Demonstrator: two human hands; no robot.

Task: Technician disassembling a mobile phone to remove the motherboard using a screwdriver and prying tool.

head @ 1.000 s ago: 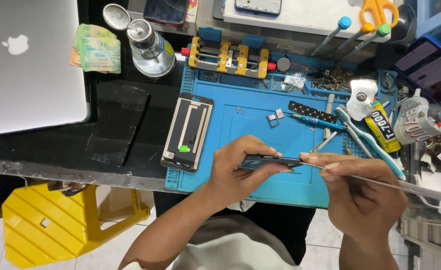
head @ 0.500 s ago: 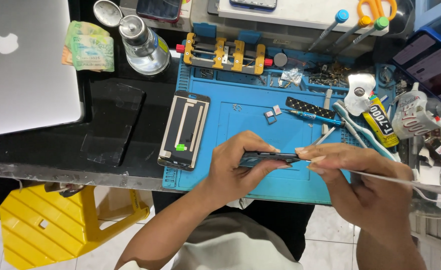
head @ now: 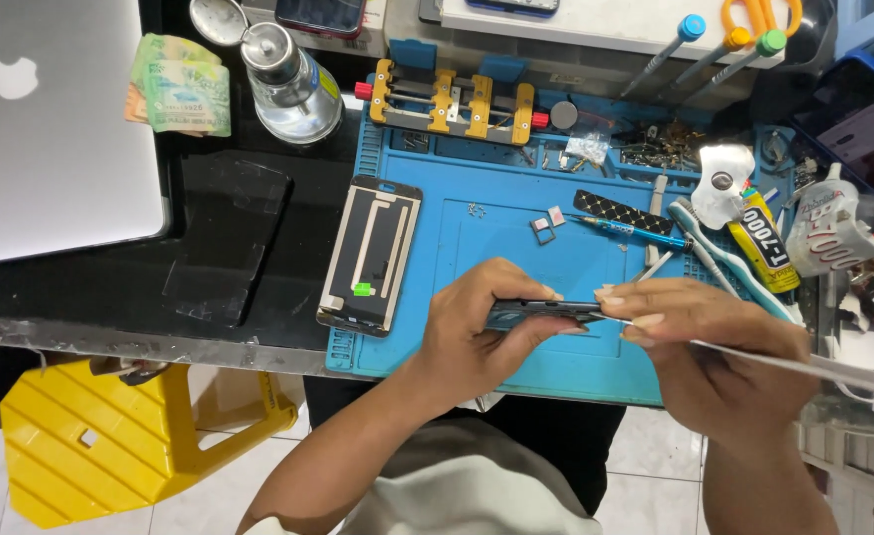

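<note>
Two hands met over a blue rubbery mat (head: 516, 213) with moulded ridges. Far left lay a matte silver laptop (head: 55, 119), closed, flat slab shape. Beside it sat folded paper banknotes (head: 181, 91), greenish, then a clear glass bottle (head: 293, 84) with shiny metal top. A thin clear glossy sheet (head: 221, 238) lay on the black tabletop (head: 80, 287). A yellow ribbed plastic stool (head: 110, 436) stood below the edge. A rectangular black phone frame (head: 370, 255) with pale strips lay straddling the mat's left edge. At the mat's top sat a yellow metal clamp jig (head: 454, 99) with red knobs. The left hand (head: 477, 332) gripped a thin dark phone body (head: 541, 312), edge-on, just above the mat near its front. The right hand (head: 700, 342) pinched closed at the phone's right end, holding a long thin flat pale strip (head: 814, 365) that ran off right. Behind lay a slim blue screwdriver (head: 630, 231) and a yellow-and-black glue tube (head: 764, 243), soft, squeezed.
</note>
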